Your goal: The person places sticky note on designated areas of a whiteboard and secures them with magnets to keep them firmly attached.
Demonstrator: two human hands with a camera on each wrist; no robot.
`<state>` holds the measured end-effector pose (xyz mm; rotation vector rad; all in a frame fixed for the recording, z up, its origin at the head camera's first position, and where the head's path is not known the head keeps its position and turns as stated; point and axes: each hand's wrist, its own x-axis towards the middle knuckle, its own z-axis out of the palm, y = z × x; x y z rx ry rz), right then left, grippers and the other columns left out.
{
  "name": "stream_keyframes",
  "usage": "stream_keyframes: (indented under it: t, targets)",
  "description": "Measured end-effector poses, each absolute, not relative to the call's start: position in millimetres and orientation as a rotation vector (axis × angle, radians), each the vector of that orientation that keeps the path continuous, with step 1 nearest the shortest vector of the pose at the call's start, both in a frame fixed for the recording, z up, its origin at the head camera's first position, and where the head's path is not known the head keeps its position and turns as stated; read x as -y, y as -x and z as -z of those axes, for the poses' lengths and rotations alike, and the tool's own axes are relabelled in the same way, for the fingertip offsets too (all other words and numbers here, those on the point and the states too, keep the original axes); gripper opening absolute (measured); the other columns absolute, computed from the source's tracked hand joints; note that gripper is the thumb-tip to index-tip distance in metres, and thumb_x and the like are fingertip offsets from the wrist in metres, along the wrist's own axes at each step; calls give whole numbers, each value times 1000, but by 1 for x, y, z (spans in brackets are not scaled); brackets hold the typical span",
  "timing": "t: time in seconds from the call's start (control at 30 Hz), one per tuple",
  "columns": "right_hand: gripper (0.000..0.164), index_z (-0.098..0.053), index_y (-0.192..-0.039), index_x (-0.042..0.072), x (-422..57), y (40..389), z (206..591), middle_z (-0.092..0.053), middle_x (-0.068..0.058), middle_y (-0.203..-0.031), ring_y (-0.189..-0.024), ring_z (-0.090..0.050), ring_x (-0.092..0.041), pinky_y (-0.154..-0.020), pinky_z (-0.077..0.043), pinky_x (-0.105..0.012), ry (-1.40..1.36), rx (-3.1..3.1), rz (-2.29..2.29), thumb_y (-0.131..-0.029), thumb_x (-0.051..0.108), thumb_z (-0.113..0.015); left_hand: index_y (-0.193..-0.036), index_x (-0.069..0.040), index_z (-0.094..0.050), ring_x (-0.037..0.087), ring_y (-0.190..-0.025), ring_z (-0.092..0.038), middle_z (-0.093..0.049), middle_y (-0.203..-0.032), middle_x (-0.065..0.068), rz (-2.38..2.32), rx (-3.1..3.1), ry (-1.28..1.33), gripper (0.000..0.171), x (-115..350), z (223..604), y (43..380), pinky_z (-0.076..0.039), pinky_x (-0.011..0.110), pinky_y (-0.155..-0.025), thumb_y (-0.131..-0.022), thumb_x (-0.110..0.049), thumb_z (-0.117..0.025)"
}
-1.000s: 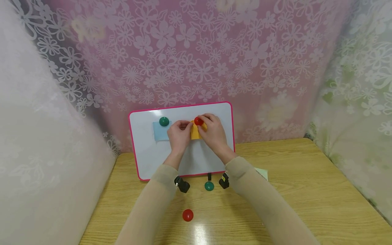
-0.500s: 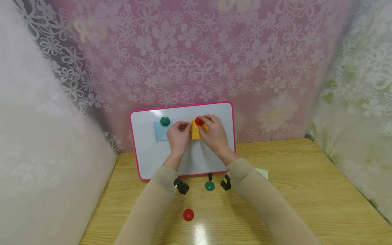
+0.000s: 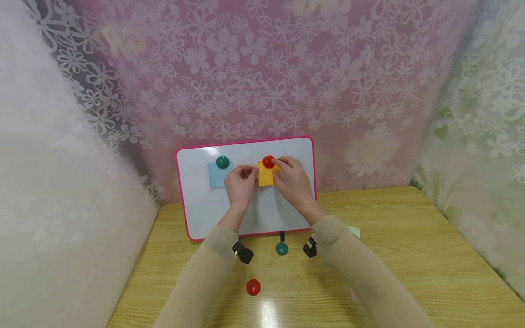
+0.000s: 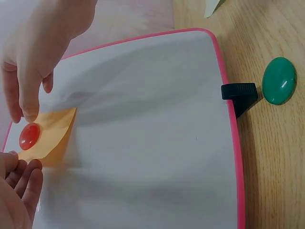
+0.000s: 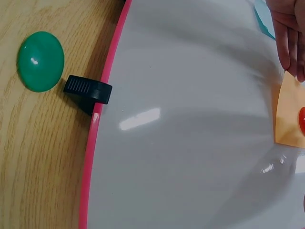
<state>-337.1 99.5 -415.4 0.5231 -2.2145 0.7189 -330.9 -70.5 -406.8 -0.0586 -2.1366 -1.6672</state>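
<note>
A white board with a pink frame leans against the back wall. On it, a round red magnet sits over the upper part of an orange paper note. My left hand pinches the note's left edge between thumb and fingers. My right hand is at the note's right side, its index fingertip right at the magnet's edge and the thumb apart from it. In the left wrist view the note's lower edge curls off the board. Further left, a green magnet holds a blue note.
On the wooden table lie a green magnet and a red magnet. A black clip grips the board's lower edge. Pale green paper and pink paper show partly behind the right sleeve. Patterned curtains surround the table.
My right hand has let go of the red magnet and drawn slightly right, its thumb parting from it. The magnet stays on the orange note. My left hand keeps its pinch.
</note>
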Motion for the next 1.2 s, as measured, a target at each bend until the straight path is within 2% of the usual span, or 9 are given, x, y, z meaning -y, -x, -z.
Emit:
stream_keyframes:
  t: [0.37, 1.2]
  targets:
    - [34, -75, -129, 0, -111, 332, 423, -69, -16, -123, -115, -63, -34, -106, -54, -43, -548, 2205, -724, -96, 11, -80, -111, -6, -78, 17, -83, -72, -76, -98, 3, 1687, 2121, 91, 21, 72, 413, 324, -63, 30, -79, -100, -24, -79]
    - [34, -77, -127, 3, -127, 313, 430, -71, -14, -123, -116, -64, -34, -98, -58, -46, -532, 2181, -772, -94, 10, -83, -106, -8, -79, 16, -78, -75, -78, -95, 0, 1751, 2101, 165, 13, 67, 421, 297, -63, 29, -77, -99, -19, -81]
